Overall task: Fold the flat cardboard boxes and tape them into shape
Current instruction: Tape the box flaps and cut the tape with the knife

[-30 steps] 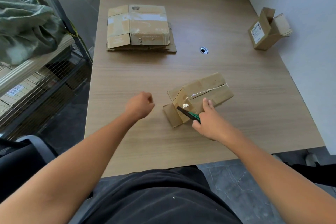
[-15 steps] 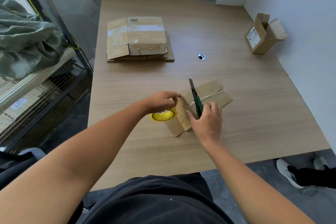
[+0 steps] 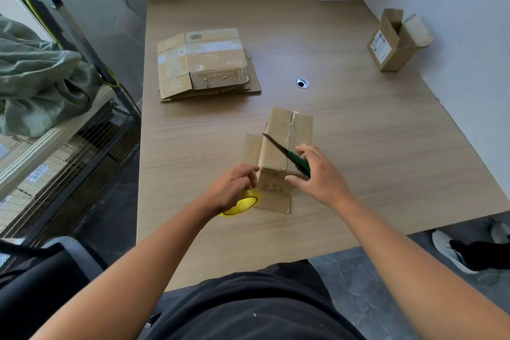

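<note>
Gripping a tape roll (image 3: 243, 204), the left hand (image 3: 231, 188) touches the box (image 3: 278, 125); the right hand (image 3: 321, 178) grips a cutter (image 3: 299, 163).

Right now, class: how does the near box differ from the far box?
The near box is closed along its upper seam; the far box gapes open on top. The right hand rests on the near box; no hand touches the far box. The far box shows a white label; the near box none. Both are brown cardboard.
</note>
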### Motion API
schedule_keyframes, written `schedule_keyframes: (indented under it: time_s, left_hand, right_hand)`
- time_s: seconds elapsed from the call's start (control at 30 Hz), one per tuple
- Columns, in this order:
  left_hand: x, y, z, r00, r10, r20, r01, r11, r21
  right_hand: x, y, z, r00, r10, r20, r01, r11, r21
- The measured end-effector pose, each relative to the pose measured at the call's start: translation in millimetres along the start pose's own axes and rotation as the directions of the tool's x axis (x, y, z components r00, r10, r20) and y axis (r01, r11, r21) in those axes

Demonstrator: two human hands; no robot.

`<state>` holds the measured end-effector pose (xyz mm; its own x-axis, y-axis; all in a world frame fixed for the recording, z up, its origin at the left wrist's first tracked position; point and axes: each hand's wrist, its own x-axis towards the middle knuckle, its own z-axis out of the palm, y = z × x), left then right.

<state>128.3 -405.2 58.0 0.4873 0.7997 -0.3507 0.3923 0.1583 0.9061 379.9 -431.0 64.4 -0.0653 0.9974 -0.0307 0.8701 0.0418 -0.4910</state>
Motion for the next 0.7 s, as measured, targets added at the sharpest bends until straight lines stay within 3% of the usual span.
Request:
schedule_keyframes:
  time_s: [0.23, 0.37, 0.47, 0.57, 0.7]
  left_hand:
    - [-17, 27, -26, 1.0, 0.019, -0.013, -0.019, 0.998, -0.061]
    - [-14, 63, -44, 0.992, 0.125, -0.016, -0.125, 0.992, 0.001]
    - [-7, 94, -47, 0.974, 0.224, -0.023, -0.224, 0.974, 0.021]
    - [-1, 115, -44, 0.959, 0.281, -0.028, -0.281, 0.96, 0.005]
    - [5, 132, -35, 0.952, 0.303, -0.04, -0.303, 0.953, 0.017]
  right_hand:
    - [-5, -15, -29, 0.99, 0.139, -0.032, -0.114, 0.902, 0.416]
    - [-6, -44, -43, 0.983, 0.183, 0.006, -0.129, 0.668, 0.733]
    - [-1, -65, -47, 0.98, 0.196, 0.038, -0.138, 0.531, 0.836]
    - [4, -82, -54, 0.982, 0.189, -0.005, -0.1, 0.544, 0.833]
    - [6, -89, -64, 0.978, 0.177, -0.111, -0.04, 0.681, 0.731]
